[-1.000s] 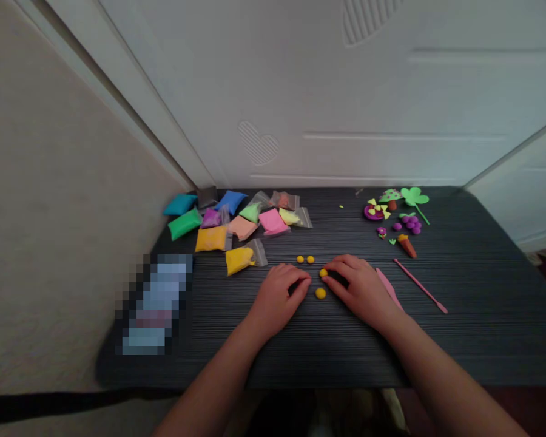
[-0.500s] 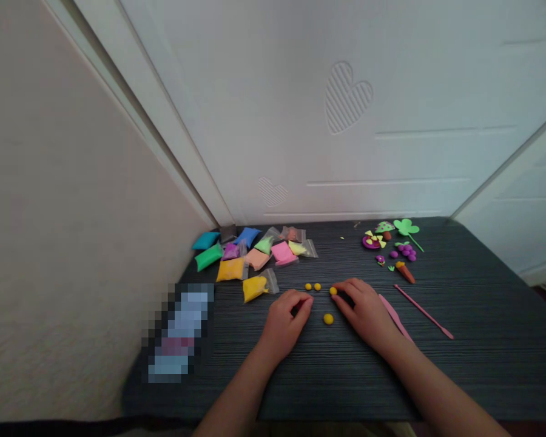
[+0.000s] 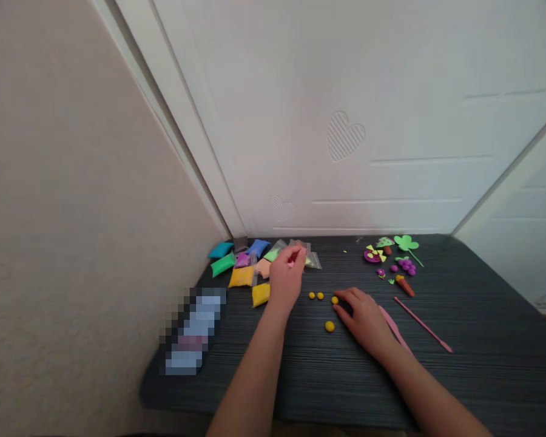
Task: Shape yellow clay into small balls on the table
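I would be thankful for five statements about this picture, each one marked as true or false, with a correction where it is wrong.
1. Four yellow balls are in view. True.
2. The left hand is beside the largest ball. False: the left hand is at the coloured bags.
3. The fingertips of the right hand are at one small ball. True.
4. The green clover lies left of the bags. False: the green clover lies to their right.
5. A pink stick lies to the right of the right hand. True.
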The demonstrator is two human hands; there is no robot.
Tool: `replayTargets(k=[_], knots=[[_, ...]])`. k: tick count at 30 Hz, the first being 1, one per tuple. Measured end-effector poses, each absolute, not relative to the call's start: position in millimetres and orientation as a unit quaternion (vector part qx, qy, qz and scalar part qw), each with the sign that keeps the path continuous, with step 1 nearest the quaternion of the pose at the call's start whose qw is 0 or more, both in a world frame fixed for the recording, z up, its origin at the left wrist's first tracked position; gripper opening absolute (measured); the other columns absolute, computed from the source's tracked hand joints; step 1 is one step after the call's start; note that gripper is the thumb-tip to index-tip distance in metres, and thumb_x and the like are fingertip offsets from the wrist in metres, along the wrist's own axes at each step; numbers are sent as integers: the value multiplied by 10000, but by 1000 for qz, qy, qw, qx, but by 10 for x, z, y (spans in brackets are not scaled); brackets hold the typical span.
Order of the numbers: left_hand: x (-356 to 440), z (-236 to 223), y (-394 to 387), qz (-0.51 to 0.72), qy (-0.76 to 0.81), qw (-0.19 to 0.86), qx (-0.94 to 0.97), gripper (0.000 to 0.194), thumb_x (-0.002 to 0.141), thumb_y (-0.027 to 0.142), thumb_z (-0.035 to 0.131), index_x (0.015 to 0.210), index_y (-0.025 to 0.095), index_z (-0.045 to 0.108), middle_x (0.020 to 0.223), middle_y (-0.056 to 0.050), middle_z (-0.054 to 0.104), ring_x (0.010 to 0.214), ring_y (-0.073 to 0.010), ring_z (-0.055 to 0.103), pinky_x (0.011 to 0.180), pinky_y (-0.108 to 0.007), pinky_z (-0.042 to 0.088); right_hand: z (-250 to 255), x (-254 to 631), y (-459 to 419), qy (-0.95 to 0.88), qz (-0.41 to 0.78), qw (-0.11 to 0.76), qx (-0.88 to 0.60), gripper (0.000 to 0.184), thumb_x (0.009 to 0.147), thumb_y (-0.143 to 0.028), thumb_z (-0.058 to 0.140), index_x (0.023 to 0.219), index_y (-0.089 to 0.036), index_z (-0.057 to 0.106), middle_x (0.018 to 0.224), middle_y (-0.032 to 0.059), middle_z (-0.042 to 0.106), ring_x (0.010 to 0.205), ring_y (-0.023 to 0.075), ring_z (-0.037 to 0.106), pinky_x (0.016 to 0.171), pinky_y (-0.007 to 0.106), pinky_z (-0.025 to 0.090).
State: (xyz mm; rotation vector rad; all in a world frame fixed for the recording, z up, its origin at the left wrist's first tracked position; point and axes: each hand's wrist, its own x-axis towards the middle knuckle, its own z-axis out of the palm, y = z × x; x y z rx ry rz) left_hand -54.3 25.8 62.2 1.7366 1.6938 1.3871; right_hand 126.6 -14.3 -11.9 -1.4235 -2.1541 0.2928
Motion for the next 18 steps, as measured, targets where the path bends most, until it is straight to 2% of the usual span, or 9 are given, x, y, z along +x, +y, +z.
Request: replayTargets(k=[4, 10, 13, 18], knots=[[-560, 703, 562, 450, 603, 161, 639, 256, 812, 360, 461, 869, 188, 642, 810, -11, 680, 742, -136, 608, 693, -251, 466, -122, 1278, -142, -798, 111, 272, -526, 225, 811, -257, 500, 1016, -224, 587, 946, 62, 619, 870, 203, 583, 765, 356, 449], [-1455, 629, 767, 322, 716, 90, 613, 231, 818, 335, 492, 894, 159, 621, 908, -55, 644, 850, -185, 587, 784, -330, 461, -111, 1283, -148, -789, 132, 285, -528, 227, 807, -248, 505, 1018, -220, 586, 953, 61, 620, 873, 198, 579, 772, 344, 442], [-1899, 538, 794, 240, 764, 77, 594, 291, 842, 319, 487, 1082, 158, 524, 1098, -73, 553, 928, -182, 561, 782, -384, 482, -109, 1288, -145, -785, 143, 284, -532, 231, 805, -257, 509, 1020, -220, 585, 956, 57, 615, 873, 194, 573, 778, 342, 435], [-2234, 362, 880, 154, 797, 37, 583, 307, 841, 315, 489, 1107, 162, 509, 1124, -77, 538, 951, -191, 553, 793, -395, 479, -113, 1302, -131, -782, 156, 278, -535, 237, 800, -257, 507, 1019, -216, 588, 961, 54, 612, 882, 188, 570, 785, 334, 428]])
